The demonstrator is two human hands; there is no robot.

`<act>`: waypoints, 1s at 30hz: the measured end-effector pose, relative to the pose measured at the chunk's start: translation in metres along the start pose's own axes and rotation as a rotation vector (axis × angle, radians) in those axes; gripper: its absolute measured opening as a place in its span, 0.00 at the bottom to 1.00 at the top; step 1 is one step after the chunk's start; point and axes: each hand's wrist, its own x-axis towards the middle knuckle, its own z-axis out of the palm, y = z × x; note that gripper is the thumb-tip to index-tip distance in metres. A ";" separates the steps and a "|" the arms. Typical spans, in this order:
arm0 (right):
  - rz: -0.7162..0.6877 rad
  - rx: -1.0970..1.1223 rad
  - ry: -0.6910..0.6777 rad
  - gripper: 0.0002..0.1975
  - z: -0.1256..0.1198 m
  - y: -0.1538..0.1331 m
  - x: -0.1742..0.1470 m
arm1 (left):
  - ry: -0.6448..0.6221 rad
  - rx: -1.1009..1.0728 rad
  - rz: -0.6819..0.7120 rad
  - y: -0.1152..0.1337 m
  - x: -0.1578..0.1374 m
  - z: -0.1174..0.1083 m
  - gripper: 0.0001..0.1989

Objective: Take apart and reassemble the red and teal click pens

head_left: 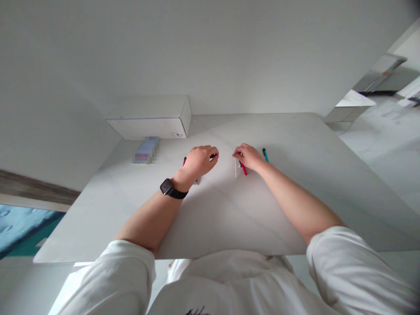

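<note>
A thin white stick (235, 168) runs from the fingertips of the right hand (246, 155) toward the near side, at the middle of the counter (226, 218); whether its near end touches the surface is hard to tell from here. The right hand pinches its far end. Just left of it, the left hand (200, 160) has thumb and fingers closed around a small dark piece (213, 155), mostly hidden. The step in hand looks like handling these two small parts, one per hand; the next move calls for a light, steady pinch, clear of the red pen (243, 168) beneath the right hand. A teal pen (266, 155) lies farther right, and a white box (147, 127) stands far left.
</note>
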 end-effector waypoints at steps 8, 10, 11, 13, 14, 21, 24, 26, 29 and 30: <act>0.026 0.132 0.145 0.13 -0.012 -0.012 0.000 | 0.002 -0.050 0.039 0.003 0.000 0.000 0.11; 0.000 0.256 0.114 0.14 -0.014 -0.020 0.000 | 0.011 -0.061 0.065 0.003 0.001 0.000 0.11; -0.010 0.323 0.087 0.15 -0.014 -0.024 0.000 | 0.018 -0.063 0.078 0.003 0.001 -0.001 0.11; -0.013 0.448 0.032 0.16 -0.013 -0.033 -0.002 | 0.034 -0.057 0.099 0.004 0.001 -0.001 0.10; -0.006 0.503 0.009 0.16 -0.011 -0.037 -0.003 | 0.041 -0.051 0.105 0.004 0.001 -0.002 0.10; 0.066 0.770 -0.087 0.19 -0.004 -0.050 -0.009 | 0.037 -0.048 0.115 0.005 0.001 -0.007 0.11; 0.078 0.827 -0.110 0.19 -0.002 -0.049 -0.008 | 0.031 -0.051 0.120 0.005 0.001 -0.006 0.13; 0.080 0.835 -0.109 0.17 0.001 -0.047 -0.007 | 0.031 -0.056 0.128 0.005 0.001 -0.005 0.13; 0.067 0.814 -0.090 0.15 0.004 -0.044 -0.006 | 0.038 -0.059 0.133 0.005 0.001 -0.004 0.12; 0.061 0.798 -0.082 0.14 0.005 -0.042 -0.005 | 0.040 -0.056 0.132 0.004 0.001 -0.003 0.12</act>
